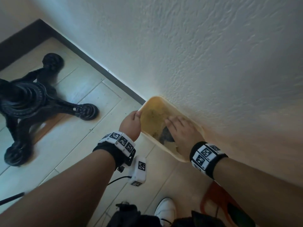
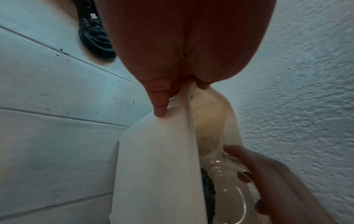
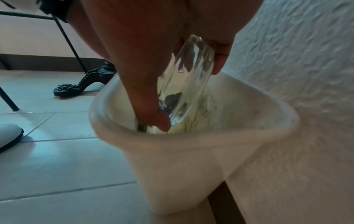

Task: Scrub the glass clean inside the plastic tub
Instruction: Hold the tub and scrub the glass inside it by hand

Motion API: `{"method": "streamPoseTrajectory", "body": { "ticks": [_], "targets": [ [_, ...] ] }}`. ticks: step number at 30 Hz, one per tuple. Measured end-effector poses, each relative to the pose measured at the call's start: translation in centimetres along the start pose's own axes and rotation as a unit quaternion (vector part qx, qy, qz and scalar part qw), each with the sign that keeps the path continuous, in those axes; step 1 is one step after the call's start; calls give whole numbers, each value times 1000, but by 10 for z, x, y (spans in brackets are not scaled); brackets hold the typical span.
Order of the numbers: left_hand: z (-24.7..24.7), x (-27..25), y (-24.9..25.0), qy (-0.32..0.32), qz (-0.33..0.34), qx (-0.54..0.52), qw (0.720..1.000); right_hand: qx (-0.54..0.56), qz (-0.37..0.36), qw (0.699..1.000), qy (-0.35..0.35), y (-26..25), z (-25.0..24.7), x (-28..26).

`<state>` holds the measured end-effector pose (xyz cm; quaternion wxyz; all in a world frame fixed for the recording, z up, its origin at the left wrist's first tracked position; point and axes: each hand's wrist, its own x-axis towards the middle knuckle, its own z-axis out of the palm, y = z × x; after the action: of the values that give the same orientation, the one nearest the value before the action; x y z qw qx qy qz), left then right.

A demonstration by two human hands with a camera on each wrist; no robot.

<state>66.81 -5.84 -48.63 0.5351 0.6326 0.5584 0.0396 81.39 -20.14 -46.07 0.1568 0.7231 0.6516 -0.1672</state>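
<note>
This looks like a room in a home: pale floor tiles [image 1: 91, 95] run up to a dark baseboard [image 1: 91, 61] at about ten o'clock, under a white wall [image 1: 213, 46] with a rough plaster texture that fills the twelve-to-three side. An ornate black cast-iron table base [image 1: 29, 99] with curled feet stands on the tiles at nine o'clock, and a white shoe [image 1: 165, 208] shows at six o'clock.
</note>
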Motion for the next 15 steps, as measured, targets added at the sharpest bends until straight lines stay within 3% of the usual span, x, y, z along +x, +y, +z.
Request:
{"method": "streamPoseTrajectory", "body": {
  "ticks": [11, 15],
  "targets": [
    [0, 2, 1, -6, 3, -11, 1000, 25, 6, 1000, 12, 1, -1, 10],
    [3, 2, -1, 1, 4, -27, 1000, 10, -68, 998, 11, 4, -2, 6]
  ]
}}
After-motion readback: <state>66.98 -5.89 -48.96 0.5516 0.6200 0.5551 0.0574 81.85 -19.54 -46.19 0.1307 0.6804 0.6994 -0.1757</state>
